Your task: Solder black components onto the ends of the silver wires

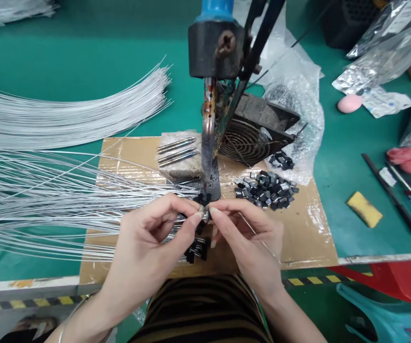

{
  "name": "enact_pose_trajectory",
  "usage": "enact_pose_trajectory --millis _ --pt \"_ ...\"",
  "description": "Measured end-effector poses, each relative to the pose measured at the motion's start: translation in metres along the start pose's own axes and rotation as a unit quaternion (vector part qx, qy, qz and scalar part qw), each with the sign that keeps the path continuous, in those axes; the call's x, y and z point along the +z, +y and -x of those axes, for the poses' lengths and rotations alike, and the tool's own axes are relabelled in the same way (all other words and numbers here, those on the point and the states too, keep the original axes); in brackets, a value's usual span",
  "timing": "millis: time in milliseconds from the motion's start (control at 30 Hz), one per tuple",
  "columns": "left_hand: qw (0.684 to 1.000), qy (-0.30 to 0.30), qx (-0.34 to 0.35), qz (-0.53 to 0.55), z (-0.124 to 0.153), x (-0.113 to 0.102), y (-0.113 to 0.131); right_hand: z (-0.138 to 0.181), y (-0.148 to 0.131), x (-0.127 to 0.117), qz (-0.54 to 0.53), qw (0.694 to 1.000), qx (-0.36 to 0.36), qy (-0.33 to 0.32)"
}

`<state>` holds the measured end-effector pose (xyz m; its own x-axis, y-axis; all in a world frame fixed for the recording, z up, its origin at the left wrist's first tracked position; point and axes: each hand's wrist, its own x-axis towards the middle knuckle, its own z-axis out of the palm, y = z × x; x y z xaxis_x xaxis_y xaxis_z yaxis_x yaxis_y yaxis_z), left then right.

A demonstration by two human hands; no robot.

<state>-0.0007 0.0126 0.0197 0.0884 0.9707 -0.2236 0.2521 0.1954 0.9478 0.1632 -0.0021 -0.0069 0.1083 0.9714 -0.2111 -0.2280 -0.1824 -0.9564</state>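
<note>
My left hand [155, 243] is closed in a pinch at the middle of the bench, thumb and forefinger on a small black and metal connector [206, 211]. Against its other side press the fingertips of my right hand [250, 243], also pinched. A thin silvery wire [257, 232] runs across the right palm and fingers. Just above the fingertips is the tip of an upright soldering iron [209, 128]; whether it touches the connector I cannot tell. Under my hands lie white wires [148, 195] ending in black connectors [199, 248], partly hidden by the left hand.
Loose black connectors [268, 189] lie in a pile right of the iron. A small fan [246, 140] stands behind it. Metal tips rest on a pale block [180, 164]. A wire bundle [84, 119] spreads at left; a yellow sponge [364, 209] lies at right.
</note>
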Motion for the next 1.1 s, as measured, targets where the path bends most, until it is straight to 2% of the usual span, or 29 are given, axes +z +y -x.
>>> enact_pose_trajectory --millis 533,633,833,1100 --pt "1.0 0.007 0.012 0.027 -0.003 0.003 0.004 -0.002 0.002 0.0 0.001 1.0 -0.007 -0.003" --pt "1.0 0.008 0.016 0.019 -0.004 0.005 0.004 0.0 0.004 -0.001 0.028 0.999 -0.029 0.002" --pt "0.999 0.034 0.013 -0.008 -0.004 0.007 0.003 0.006 0.008 -0.011 0.131 0.984 -0.119 -0.024" --pt "0.997 0.058 0.032 -0.03 -0.008 0.01 0.002 0.009 0.008 -0.015 0.204 0.969 -0.139 -0.012"
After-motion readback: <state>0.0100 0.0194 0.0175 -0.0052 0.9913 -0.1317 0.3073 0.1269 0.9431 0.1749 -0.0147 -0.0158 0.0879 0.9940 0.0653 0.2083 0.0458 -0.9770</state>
